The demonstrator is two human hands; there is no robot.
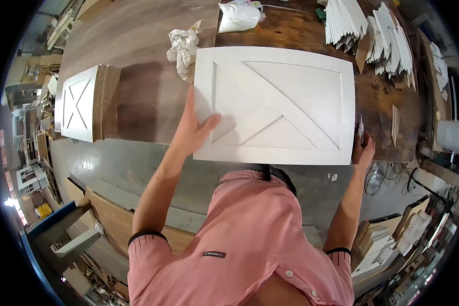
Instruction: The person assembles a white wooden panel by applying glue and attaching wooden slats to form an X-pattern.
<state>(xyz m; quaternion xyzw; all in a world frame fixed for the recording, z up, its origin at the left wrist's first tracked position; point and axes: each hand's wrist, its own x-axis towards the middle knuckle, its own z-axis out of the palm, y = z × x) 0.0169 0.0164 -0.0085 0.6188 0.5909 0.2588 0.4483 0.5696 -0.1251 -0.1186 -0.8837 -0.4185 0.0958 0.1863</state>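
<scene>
A white panel (275, 104), shaped like a cabinet door with a raised frame and diagonal bars, lies on the table in front of me. My left hand (194, 126) holds it by the left edge, thumb over the face and fingers stretched along the side. Beside the right edge, my right hand (363, 150) is closed around a small, slender, pale tool (361, 126) with a pointed tip. The tool's exact kind is too small to tell, and part of it is hidden by the fingers. A crumpled white cloth (182, 50) touches the panel's upper left corner.
Left on the brown table (143, 97) stands a stack of white-faced panels (79, 104). A white plastic bag (239, 16) lies at the far side. Bundles of white strips (344, 23) stand far right; a thin wooden strip (394, 125) lies nearer. Cables (380, 178) hang at the right.
</scene>
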